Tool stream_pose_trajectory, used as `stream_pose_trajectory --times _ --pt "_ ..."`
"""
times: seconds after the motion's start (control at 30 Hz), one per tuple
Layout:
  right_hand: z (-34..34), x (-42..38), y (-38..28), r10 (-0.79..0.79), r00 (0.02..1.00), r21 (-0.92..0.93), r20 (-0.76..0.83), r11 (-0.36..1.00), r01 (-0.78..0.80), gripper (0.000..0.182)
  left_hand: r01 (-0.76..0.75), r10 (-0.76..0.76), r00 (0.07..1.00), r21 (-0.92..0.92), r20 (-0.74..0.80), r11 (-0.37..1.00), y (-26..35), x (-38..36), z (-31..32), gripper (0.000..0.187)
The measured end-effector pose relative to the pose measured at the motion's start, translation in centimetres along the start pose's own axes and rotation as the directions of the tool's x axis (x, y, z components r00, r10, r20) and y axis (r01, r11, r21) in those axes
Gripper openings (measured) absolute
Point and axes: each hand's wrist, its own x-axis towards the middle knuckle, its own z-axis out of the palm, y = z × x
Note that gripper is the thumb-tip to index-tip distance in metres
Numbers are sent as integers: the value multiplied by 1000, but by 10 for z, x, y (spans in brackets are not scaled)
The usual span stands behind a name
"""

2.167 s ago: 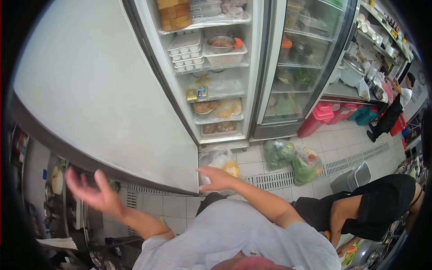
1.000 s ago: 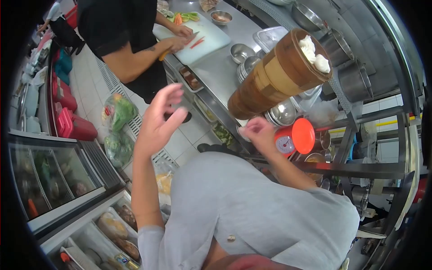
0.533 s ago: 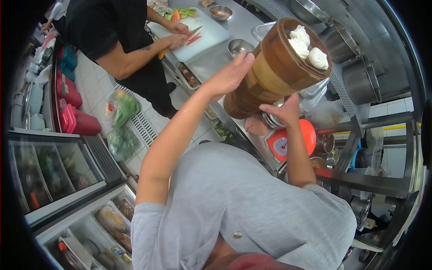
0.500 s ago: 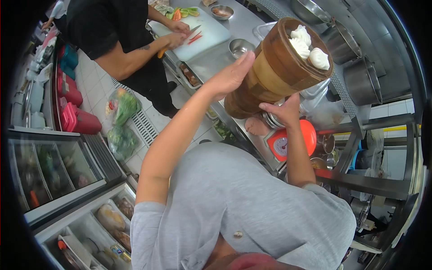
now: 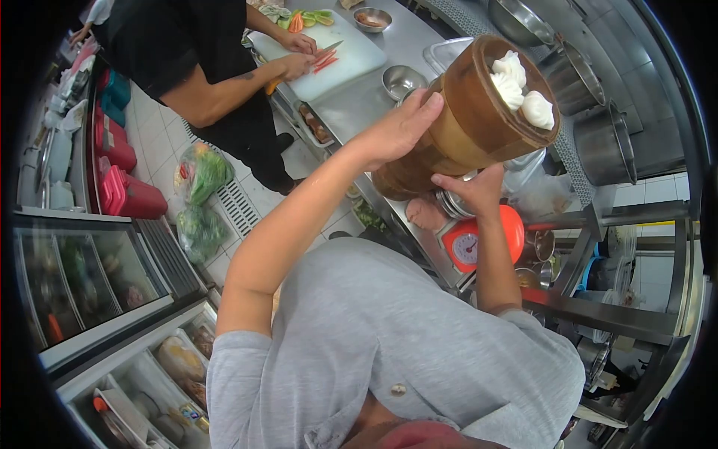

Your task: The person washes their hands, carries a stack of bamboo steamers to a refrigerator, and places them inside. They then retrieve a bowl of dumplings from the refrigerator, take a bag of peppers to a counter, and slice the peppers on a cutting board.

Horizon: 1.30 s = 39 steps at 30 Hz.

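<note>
A tall stack of bamboo steamers [image 5: 467,127] stands at the work counter, tilted in my view. Several white pleated buns [image 5: 512,81] show in the topmost basket; the lower baskets' contents are hidden. My left hand [image 5: 404,129] clasps the stack's left side around mid-height, thumb uppermost. From the other side my right hand [image 5: 477,188] presses against the lower part, its thumb on the bamboo and its other fingers mostly out of sight. Just below the right hand are a red kitchen scale [image 5: 479,243] and some stacked metal dishes [image 5: 454,203].
Across the counter [image 5: 336,112], a co-worker in black cuts red strips with a knife on a white cutting board [image 5: 351,56]. A metal bowl [image 5: 402,81] sits near the steamers. Pots [image 5: 602,142] line the right. Bagged vegetables [image 5: 202,176] lie on the floor beside an open chilled drawer [image 5: 142,382].
My left hand has shifted slightly right and down along the steamer stack. The stack's top appears a little lower and further right. The co-worker's hands have moved slightly over the red strips.
</note>
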Motion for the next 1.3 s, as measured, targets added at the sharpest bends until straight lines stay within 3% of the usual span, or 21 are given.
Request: stream_pose_trajectory --times 0.17,0.27,0.37,0.47,0.57,0.67,0.77,0.87,0.97,1.03,1.07,1.1,1.13,1.17,1.2,1.27,1.3 --pt "2 -3 1 -31 999 -92 -36 995 27 85 -6 6 1000 20 -2 1000 -11 4 -3 100" --pt "-4 -1 0 9 998 -86 62 996 -4 95 25 -26 999 59 21 998 0 1 -4 89" --pt "-3 -2 2 80 997 151 4 985 -79 82 2 -3 999 32 46 999 8 1 -4 89" --pt "0 2 -4 109 994 154 -3 982 -107 77 -40 40 999 -3 27 999 -2 6 -3 92" --pt "-7 3 0 46 999 29 30 999 -46 72 -37 37 999 -7 13 999 -3 7 -3 91" --pt "-10 3 -6 89 995 62 34 994 -91 83 -63 63 998 2 -7 998 5 2 0 91" --pt "-18 6 -2 101 991 -76 88 993 -94 81 -123 124 992 24 -16 992 11 2 2 86" --pt "-11 10 -18 31 999 33 -14 999 -30 71 -148 146 989 60 29 987 21 2 -1 83" --pt "-14 16 -28 -30 998 -48 -57 998 27 71 -152 145 988 140 58 978 46 -4 -6 84" --pt "-27 14 -24 8 1000 -358 -17 934 -13 66 -147 158 987 284 -16 948 65 -14 -10 85" --pt "-23 16 -33 17 1000 -324 -23 946 -24 59 -229 260 963 296 -71 928 64 -17 -10 83" --pt "-19 17 -42 26 999 -289 -30 957 -34 51 -181 203 978 292 -45 939 82 -27 -19 78" --pt "-14 21 -60 150 988 -259 27 956 -138 49 -172 198 976 232 -95 958 95 -43 -25 74" --pt "-5 24 -70 113 992 -246 58 965 -96 51 -258 326 928 317 -182 912 84 -42 -29 74" --pt "2 27 -80 76 993 -231 89 972 -54 53 -347 371 918 172 -139 922 87 -55 -36 76" --pt "29 28 -77 -100 990 36 104 995 97 61 -175 229 956 267 -183 948 99 -88 -54 76" --pt "50 31 -91 -166 976 56 141 986 159 64 -187 254 932 257 -259 948 102 -114 -60 77"
